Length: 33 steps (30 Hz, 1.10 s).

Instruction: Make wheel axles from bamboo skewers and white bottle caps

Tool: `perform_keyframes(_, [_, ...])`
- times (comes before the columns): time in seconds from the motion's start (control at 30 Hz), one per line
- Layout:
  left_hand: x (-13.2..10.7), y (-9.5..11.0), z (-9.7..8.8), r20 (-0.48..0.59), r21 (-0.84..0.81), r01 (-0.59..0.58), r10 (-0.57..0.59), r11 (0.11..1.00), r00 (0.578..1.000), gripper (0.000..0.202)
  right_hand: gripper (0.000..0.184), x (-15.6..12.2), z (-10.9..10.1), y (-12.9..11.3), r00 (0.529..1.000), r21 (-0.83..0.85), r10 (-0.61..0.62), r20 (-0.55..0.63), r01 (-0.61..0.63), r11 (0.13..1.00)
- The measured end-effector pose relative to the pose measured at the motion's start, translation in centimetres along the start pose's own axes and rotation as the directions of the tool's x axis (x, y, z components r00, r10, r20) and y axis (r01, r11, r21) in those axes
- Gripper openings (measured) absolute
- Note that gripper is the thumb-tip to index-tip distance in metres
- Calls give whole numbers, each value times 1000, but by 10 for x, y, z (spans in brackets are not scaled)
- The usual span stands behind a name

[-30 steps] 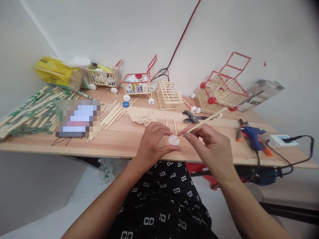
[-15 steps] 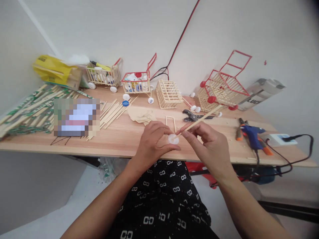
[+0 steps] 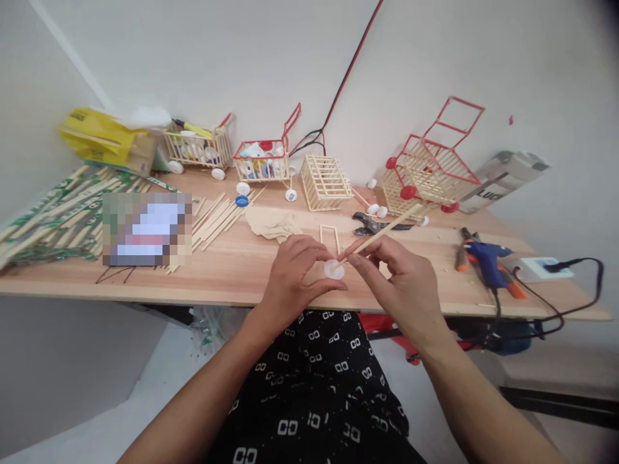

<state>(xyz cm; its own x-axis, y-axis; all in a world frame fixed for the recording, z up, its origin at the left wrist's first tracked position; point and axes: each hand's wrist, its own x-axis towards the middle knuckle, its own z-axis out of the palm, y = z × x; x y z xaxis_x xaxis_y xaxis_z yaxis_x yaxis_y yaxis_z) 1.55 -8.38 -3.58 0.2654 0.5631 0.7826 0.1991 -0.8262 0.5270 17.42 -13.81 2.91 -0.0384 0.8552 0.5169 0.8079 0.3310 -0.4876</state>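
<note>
My left hand (image 3: 302, 274) is curled round a small white bottle cap (image 3: 333, 269), gripping it between thumb and fingers above the table's front edge. Pinched in my right hand (image 3: 399, 274) is a wooden stick (image 3: 384, 232), slanting up and away to the right. Its lower end meets the cap's rim; whether it goes inside I cannot tell. Just beyond my fingers lies a small rectangular frame of sticks (image 3: 329, 228), partly hidden. Black-handled cutters (image 3: 374, 225) lie behind my right hand.
Miniature stick carts (image 3: 261, 161) stand along the wall, with a stick cage (image 3: 326, 183) between them. Loose sticks (image 3: 215, 222) and a blurred-out phone (image 3: 149, 229) lie left. At right are a blue glue gun (image 3: 486, 258), a power strip (image 3: 546, 267) and its cable.
The stick's lower end has shifted slightly toward the cap's rim. Both hands keep their hold, and the whole view has moved a little.
</note>
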Motion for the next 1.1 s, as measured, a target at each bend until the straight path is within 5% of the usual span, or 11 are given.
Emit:
perform_keyframes(0.83, [2,-4,2,23,85,76,-78,994,997,26,12,8,9,7,1000,51,-17,23,15,999])
perform_keyframes(1.1, [32,-12,-6,27,127,67,-71,990,997,25,11,38,11,10,996,80,-74,-42,77,994])
